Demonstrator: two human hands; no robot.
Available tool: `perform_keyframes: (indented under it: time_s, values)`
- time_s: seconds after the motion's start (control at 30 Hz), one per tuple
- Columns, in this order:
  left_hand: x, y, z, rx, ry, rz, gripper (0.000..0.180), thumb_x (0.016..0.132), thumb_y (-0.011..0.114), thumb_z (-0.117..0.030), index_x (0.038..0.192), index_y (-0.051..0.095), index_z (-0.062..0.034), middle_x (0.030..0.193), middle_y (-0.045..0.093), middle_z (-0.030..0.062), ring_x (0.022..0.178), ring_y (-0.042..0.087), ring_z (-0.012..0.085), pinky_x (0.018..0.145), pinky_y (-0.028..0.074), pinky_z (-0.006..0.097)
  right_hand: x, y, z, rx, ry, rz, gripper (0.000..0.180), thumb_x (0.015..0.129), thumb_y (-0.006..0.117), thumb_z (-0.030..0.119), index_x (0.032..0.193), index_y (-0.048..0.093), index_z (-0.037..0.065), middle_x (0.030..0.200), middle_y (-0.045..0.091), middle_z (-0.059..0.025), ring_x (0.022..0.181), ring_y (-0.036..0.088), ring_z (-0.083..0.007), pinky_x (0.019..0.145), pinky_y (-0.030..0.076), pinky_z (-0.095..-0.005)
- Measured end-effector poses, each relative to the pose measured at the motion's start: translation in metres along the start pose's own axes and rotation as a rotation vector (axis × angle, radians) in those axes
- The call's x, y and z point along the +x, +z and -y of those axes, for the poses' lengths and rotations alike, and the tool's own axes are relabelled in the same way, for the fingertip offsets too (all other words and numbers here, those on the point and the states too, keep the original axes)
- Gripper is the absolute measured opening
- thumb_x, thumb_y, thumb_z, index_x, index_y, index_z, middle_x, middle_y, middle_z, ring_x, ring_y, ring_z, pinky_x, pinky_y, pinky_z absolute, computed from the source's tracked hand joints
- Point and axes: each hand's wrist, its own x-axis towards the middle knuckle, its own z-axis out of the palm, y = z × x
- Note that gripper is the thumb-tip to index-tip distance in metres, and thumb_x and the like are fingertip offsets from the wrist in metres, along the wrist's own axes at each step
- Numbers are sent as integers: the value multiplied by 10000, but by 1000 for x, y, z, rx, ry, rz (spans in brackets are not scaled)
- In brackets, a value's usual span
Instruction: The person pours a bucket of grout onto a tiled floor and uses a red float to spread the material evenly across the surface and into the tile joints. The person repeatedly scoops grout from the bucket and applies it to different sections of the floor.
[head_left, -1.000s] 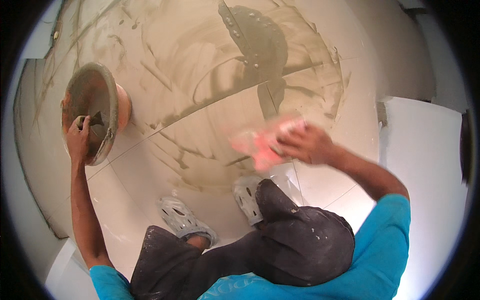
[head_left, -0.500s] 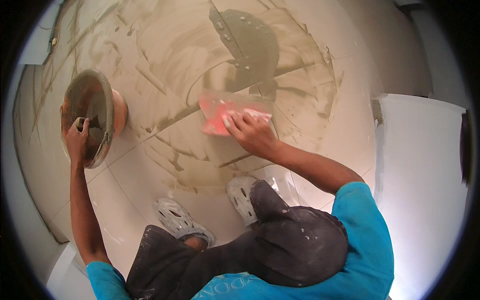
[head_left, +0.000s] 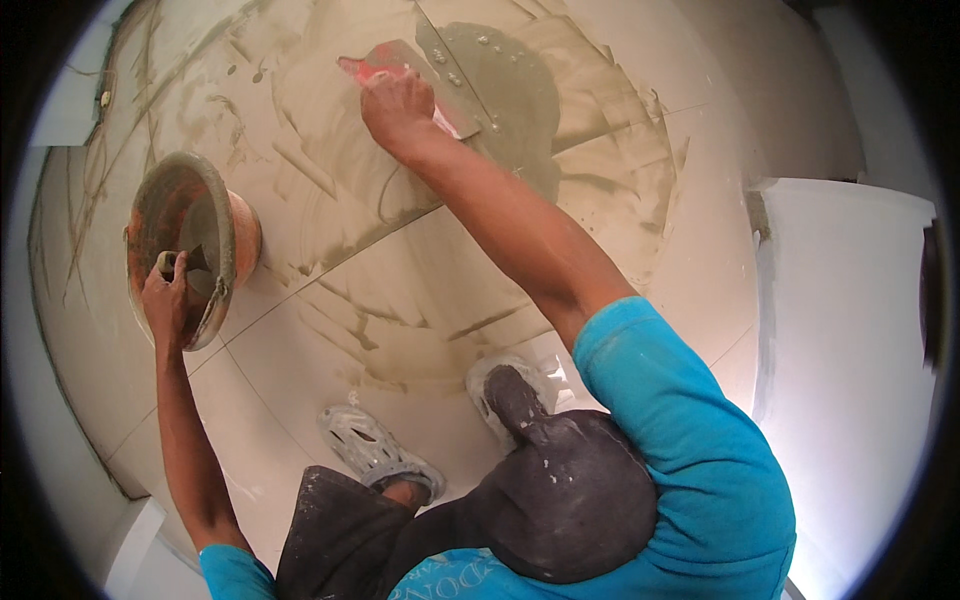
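My right hand (head_left: 398, 108) is closed on a red-handled float (head_left: 360, 66) with a thin, grout-smeared blade. The float lies at the left edge of a wet grey-green grout puddle (head_left: 520, 95) on the tiled floor. At the left stands an orange bucket (head_left: 247, 235), its inside coated with grout. My left hand (head_left: 168, 300) is over the bucket's near side, fingers wrapped round the handle of a small scraper (head_left: 198, 257). The scraper's dark, flared blade points into the bucket. How much grout lies in there is hard to see.
Swirled grout film covers the floor tiles (head_left: 430, 270), with tile joints (head_left: 370, 246) running through. My grey clogs (head_left: 375, 445) stand on the tiles close to me. A white panel-like block (head_left: 850, 290) stands at the right, and a wall bounds the left.
My right hand has swept the float forward and to the left, up to the puddle's left side. My left hand stays at the bucket with the scraper.
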Motion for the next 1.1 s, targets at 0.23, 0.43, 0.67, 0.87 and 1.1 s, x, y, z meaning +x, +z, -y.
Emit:
perform_keyframes:
  time_s: [0.23, 0.43, 0.67, 0.87, 1.1]
  values:
    - [-6, -4, -1, 61, 31, 4, 381, 901, 592, -381, 958, 657, -10, 879, 675, 174, 801, 639, 335, 722, 479, 393, 44, -45, -39, 131, 201, 86, 317, 872, 513, 289, 1117, 661, 151, 1006, 682, -134, 997, 635, -316, 840, 484, -456]
    - [-4, -1, -5, 160, 49, -22, 387, 903, 575, -397, 997, 659, -31, 892, 673, 198, 836, 638, 369, 737, 485, 415, 40, -100, -185, 140, 151, 114, 397, 797, 507, 301, 1104, 632, 83, 1019, 665, -189, 960, 628, -354, 818, 478, -409]
    - [-1, 4, -25, 382, -66, -137, 408, 914, 516, -440, 1100, 646, -101, 970, 676, 179, 929, 638, 367, 799, 489, 443, 13, -125, -239, -171, 539, 162, 445, 831, 431, 281, 1251, 568, 225, 1165, 635, -113, 1104, 584, -316, 921, 455, -424]
    - [8, 14, -34, 152, -50, -104, 407, 921, 513, -424, 1137, 626, -98, 996, 671, 179, 944, 632, 371, 808, 479, 443, 38, -87, -197, -135, 333, 206, 450, 816, 428, 255, 1238, 578, 222, 1161, 635, -114, 1088, 590, -321, 902, 464, -425]
    - [4, 11, -29, 6, 38, -84, 385, 914, 544, -401, 1069, 647, -64, 979, 664, 192, 921, 626, 383, 781, 472, 426, 37, -96, -116, 6, 272, 209, 285, 823, 544, 248, 1017, 667, 79, 1020, 668, -174, 965, 639, -334, 802, 503, -441]
